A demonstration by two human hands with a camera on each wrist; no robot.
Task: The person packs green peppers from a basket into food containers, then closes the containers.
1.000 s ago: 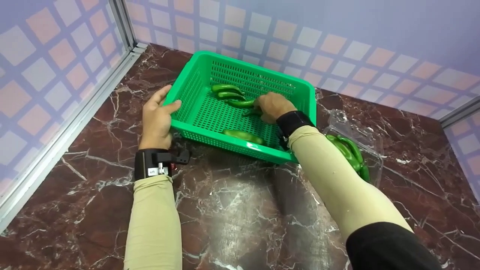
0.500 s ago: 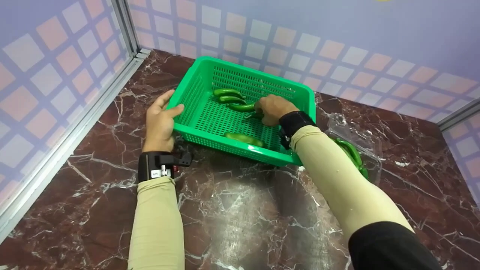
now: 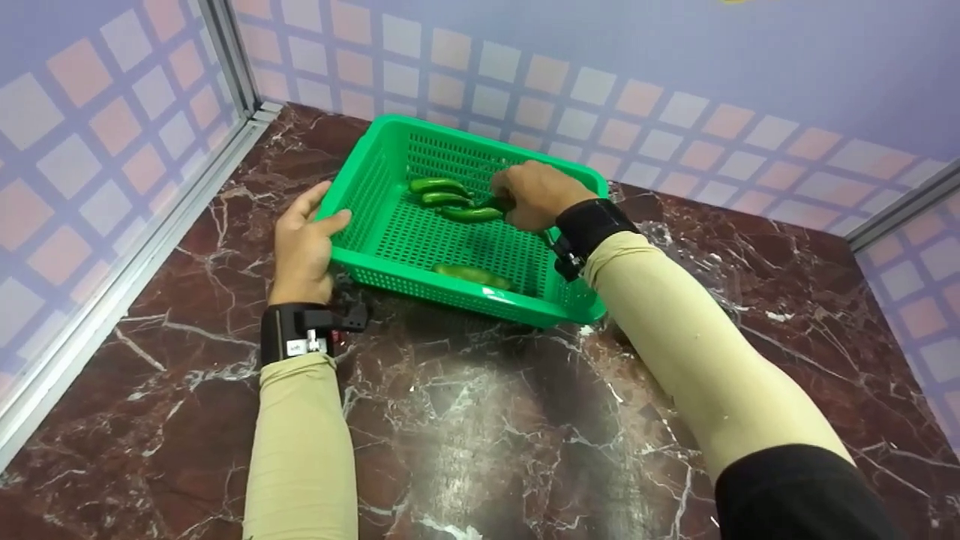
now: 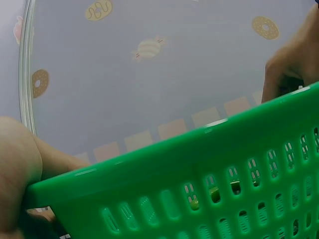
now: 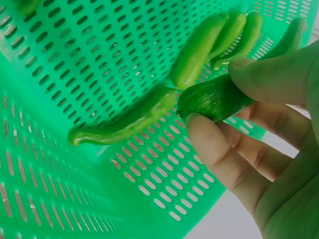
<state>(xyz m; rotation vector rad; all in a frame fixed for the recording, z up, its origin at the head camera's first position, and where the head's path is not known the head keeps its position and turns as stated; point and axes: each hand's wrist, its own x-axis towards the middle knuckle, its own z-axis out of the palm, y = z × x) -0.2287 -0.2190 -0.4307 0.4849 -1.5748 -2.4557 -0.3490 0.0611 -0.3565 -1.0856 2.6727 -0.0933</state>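
A green perforated plastic basket (image 3: 386, 281) stands on the marbled surface. My left hand (image 3: 304, 244) grips its left rim, thumb inside and fingers outside. Over the basket's inside, my right hand (image 3: 540, 195) pinches a dark green pepper (image 5: 214, 99) between thumb and fingers, as the right wrist view shows. Close by that pepper, another green pepper (image 5: 127, 122) lies along the basket, and several more peppers (image 5: 199, 50) lie side by side. In the head view a paler pepper (image 3: 472, 276) lies by the near wall.
Part of a clear plastic container (image 3: 701, 259) shows right of the basket, mostly hidden behind my right arm. Patterned walls (image 3: 600, 97) rise at the back and the sides. A metal rail (image 3: 135, 277) runs along the left edge.
My right hand has risen and moved towards the basket's back wall with the dark green pepper. The left hand keeps its grip on the rim. My right arm now covers the peppers in the container.
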